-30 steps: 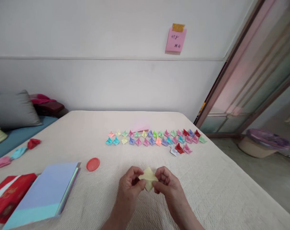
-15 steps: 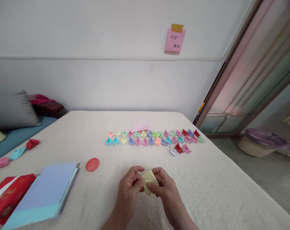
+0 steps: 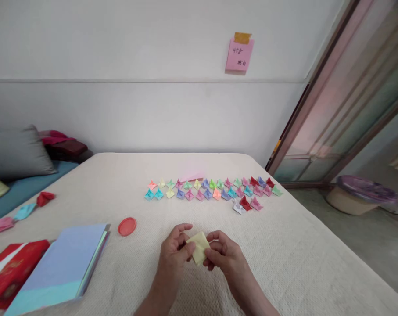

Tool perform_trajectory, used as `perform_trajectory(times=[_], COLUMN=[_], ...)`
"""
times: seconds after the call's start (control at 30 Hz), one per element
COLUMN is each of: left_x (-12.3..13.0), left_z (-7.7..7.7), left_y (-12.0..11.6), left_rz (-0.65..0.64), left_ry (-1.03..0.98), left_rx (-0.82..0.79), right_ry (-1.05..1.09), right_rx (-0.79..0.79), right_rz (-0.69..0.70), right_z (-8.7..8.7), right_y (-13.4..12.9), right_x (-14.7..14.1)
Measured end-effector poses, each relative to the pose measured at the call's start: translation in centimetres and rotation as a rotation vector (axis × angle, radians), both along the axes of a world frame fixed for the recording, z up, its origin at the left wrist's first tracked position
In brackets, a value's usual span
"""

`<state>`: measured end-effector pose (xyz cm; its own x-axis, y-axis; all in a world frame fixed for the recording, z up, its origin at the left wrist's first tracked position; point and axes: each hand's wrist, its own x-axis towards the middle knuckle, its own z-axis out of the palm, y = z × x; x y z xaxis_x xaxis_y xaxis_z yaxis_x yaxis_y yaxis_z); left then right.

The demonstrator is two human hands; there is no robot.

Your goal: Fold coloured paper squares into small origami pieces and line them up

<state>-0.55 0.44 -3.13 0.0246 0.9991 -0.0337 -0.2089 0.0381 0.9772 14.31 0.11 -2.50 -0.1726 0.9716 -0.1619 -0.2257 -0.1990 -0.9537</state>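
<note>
1. The left hand (image 3: 174,246) pinches the folded yellow paper (image 3: 199,249) at its left side, thumb on the near face, index finger lifted clear of it.
2. The right hand (image 3: 223,250) grips the same paper at its right side, thumb pressed on it, the other fingers curled.
3. The yellow paper is between the two hands, above the desk (image 3: 304,259), which has a cream textured cover.
4. Beyond the hands, colourful folded paper pieces (image 3: 199,195) stand in two long rows.
5. Nearer, towards the right end of those rows, sit a white piece (image 3: 238,207), a red piece (image 3: 245,203) and a pink piece (image 3: 256,204), side by side.
6. A round red dish (image 3: 127,227) lies left of the hands.
7. Further left, a stack of coloured paper (image 3: 65,252) lies beside a red packet (image 3: 21,270).
</note>
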Motion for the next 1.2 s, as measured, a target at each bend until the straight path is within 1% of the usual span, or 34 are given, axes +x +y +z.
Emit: perform_trajectory(times=[0.07,0.17,0.23,0.3,0.47,0.53,0.63,0.7,0.83,0.9,0.97,1.03,1.1,1.2], left_x=[-0.1,0.3,0.7,1.1,1.0,0.7,0.4,0.3,0.4,0.5,0.5,0.4,0.3,0.0], left_z=[0.0,-0.2,-0.4,-0.5,0.3,0.7,1.0,1.0,1.2,1.2,1.2,1.1,0.9,0.9], left_y=[0.1,0.2,0.1,0.0,-0.4,-0.5,-0.7,-0.8,-1.0,-1.1,-1.1,-1.1,-1.1,-0.8], left_rz=[0.004,-0.029,-0.060,-0.064,0.052,0.043,-0.006,-0.077,-0.298,-0.364,-0.399,-0.381,-0.301,-0.183], left_ry=[0.001,0.042,0.036,-0.008,-0.090,-0.148,-0.262,-0.331,-0.507,-0.572,-0.573,-0.489,-0.384,-0.263], left_rx=[-0.028,-0.049,-0.048,-0.061,-0.112,-0.127,-0.157,-0.202,-0.357,-0.413,-0.445,-0.431,-0.372,-0.245], right_ry=[-0.018,-0.051,-0.066,-0.088,-0.073,-0.053,-0.030,-0.023,-0.007,-0.001,-0.001,-0.002,-0.042,-0.164], right_rx=[-0.012,0.006,0.023,0.032,0.047,0.061,0.056,0.058,0.054,0.073,0.089,0.072,0.069,0.120], right_rz=[0.016,-0.090,-0.156,-0.182,-0.131,-0.160,-0.213,-0.166,0.027,0.090,0.115,0.101,0.066,0.021], right_z=[0.0,0.0,0.0,0.0,0.2,0.2,0.1,-0.1,0.3,0.8,1.1,1.2,1.1,0.7], right_y=[0.1,0.1,0.0,-0.1,-0.1,0.0,0.3,0.4,0.2,-0.1,-0.2,-0.1,0.2,0.5], right_x=[0.3,0.5,0.4,0.3,0.3,0.5,1.0,1.1,1.1,1.0,0.9,0.9,0.9,1.1])
